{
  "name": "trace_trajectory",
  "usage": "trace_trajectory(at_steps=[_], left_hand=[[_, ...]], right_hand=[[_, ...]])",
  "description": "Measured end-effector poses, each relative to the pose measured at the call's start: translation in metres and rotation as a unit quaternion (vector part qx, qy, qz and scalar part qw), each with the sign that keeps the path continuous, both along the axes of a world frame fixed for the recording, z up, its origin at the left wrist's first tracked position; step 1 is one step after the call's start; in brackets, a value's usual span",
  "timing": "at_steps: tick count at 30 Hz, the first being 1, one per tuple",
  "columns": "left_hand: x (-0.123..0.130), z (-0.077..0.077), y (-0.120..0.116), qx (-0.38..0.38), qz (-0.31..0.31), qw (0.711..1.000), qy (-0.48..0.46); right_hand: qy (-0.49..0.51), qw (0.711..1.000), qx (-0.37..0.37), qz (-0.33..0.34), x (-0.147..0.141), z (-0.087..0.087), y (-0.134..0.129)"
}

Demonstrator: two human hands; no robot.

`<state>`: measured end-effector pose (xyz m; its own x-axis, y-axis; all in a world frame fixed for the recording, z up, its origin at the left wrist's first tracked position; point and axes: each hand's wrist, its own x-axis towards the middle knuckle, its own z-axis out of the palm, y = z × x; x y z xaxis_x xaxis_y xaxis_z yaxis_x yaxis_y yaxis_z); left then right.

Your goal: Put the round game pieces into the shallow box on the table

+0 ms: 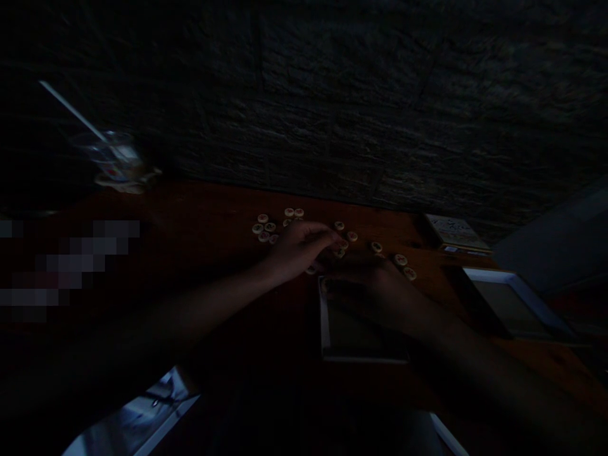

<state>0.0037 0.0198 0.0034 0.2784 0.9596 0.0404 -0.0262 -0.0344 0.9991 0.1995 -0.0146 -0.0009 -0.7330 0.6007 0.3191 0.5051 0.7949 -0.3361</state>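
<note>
The open box is overhung by the right hand, its grip lost in darkness. On the worktop, a round piece is seen at three o'clock from the nearer left hand, whose grip cannot be told.

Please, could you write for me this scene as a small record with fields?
Left hand: by the round pieces; grip unclear
Right hand: over the shallow open box
Pieces: pale, marked, scattered on the table
Farther right: tray or lid, flat box
Far left: clear cup with straw
Light: very dim
</note>
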Motion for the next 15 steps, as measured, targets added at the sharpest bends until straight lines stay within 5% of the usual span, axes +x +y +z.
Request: trace_trajectory(at_steps=[11, 15], left_hand=[[-0.002, 0.001, 0.003, 0.010, 0.025, 1.000, -0.005], [-0.010, 0.003, 0.012, 0.082, 0.083, 0.993, -0.010]], right_hand=[[0.047, 0.999, -0.013, -0.006, 0.006, 0.014, 0.000], [0.106, 0.991, 0.015, -0.078, 0.018, 0.019, 0.011]])
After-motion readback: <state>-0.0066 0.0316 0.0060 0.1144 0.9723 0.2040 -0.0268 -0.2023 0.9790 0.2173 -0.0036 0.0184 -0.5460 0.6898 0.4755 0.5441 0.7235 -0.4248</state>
